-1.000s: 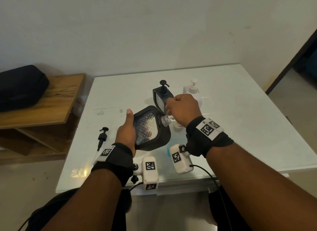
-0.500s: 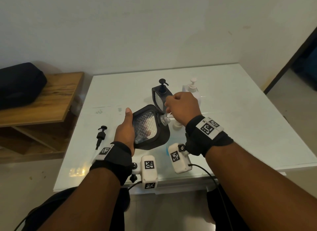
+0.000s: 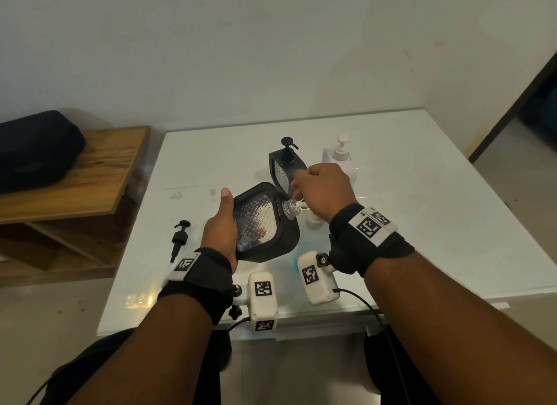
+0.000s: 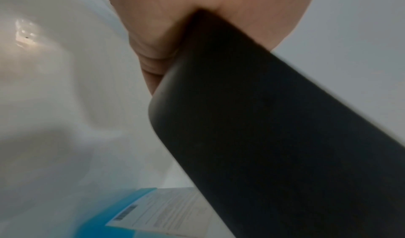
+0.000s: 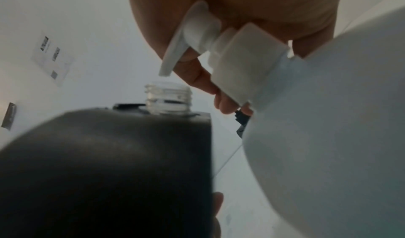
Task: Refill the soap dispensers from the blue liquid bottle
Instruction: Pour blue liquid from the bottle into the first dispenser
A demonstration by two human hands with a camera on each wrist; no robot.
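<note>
My left hand grips a black soap dispenser with a clear textured window, tilted above the table. Its clear threaded neck is open and points right. My right hand curls over the white pump head of the blue liquid bottle. The spout hangs just above the neck. From the head, only a pale blue patch of the bottle shows under my right wrist. The left wrist view shows the dispenser's black body and the bottle's label.
A second black dispenser with its pump on and a white dispenser stand behind my hands on the white table. A loose black pump lies at the left. A wooden shelf with a black bag is beside the table.
</note>
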